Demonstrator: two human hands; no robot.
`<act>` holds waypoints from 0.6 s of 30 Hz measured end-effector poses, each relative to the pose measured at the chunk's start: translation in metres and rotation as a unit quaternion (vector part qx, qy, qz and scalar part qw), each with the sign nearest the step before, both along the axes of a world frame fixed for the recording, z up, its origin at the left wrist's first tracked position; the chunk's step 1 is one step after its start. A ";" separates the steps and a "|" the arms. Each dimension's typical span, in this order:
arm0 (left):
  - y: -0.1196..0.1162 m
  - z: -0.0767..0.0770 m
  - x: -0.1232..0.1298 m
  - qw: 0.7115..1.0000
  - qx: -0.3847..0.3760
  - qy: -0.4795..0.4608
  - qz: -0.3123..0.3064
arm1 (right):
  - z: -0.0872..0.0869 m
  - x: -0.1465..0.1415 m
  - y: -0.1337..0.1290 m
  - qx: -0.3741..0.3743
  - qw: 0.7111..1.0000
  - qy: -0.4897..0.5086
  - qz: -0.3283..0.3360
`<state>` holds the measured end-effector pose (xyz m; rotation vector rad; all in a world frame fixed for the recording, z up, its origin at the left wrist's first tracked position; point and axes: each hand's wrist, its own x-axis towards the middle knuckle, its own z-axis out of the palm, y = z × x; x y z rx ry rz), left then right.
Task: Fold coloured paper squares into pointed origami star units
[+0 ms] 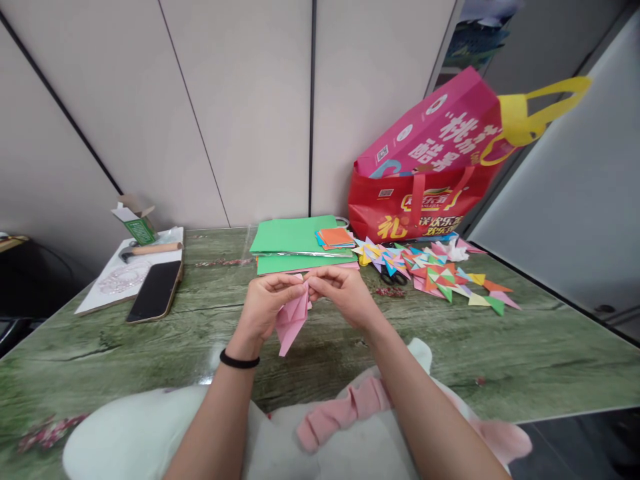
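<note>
In the head view, I have left hand (270,297) and right hand (340,292) together, pinching the pink paper (291,321) up top, above the table (200,347); fingertip contact is partly hidden. It should feel light, easily creased; folded edges suit gripping.

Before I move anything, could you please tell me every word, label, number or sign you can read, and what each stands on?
"礼": on the red printed carrier bag, large and yellow.
"送欢乐": right of it, same bag; the rest is blurred.
"桃": on the pink printed package with yellow handles, in white.
"酷": below it, also white; neighbouring characters are unclear.
Too small or blurred: the red bag's logo and the print on the open green cardboard box.
</note>
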<state>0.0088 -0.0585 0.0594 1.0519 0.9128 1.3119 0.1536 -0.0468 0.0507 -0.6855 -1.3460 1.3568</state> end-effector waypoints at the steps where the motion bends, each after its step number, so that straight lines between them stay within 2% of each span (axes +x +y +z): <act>1: 0.000 0.000 0.000 1.000 0.000 0.001 0.001 | 0.000 0.000 0.000 0.002 1.000 -0.001 0.000; 11: 0.001 -0.004 -0.001 1.000 0.012 0.013 -0.003 | -0.002 -0.003 0.001 0.025 0.999 -0.018 -0.020; 18: 0.003 -0.006 -0.001 0.995 0.069 0.054 0.042 | -0.004 -0.004 0.003 0.017 0.999 -0.015 -0.049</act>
